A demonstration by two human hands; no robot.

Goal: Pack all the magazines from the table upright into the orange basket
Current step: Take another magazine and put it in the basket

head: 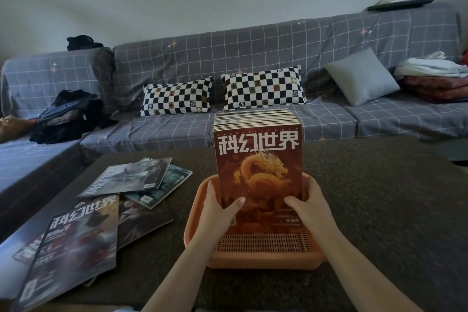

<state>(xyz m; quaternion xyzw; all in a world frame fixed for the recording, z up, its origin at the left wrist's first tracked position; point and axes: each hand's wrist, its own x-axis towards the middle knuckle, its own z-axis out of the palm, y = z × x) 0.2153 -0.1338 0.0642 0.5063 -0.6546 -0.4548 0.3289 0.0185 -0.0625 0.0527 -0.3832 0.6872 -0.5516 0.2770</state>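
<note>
I grip the upright magazine stack (258, 159) in the orange basket (195, 223), left hand (217, 210) and right hand (307, 206) clasping its edges; I'd square it against the far wall.

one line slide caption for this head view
Both hands steady upright magazines in the orange basket; more magazines lie left.

Bare forearms, ringless hands (260, 210)

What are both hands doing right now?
Left hand: grips the upright magazine stack in the basket.
Right hand: grips the same stack.
</note>
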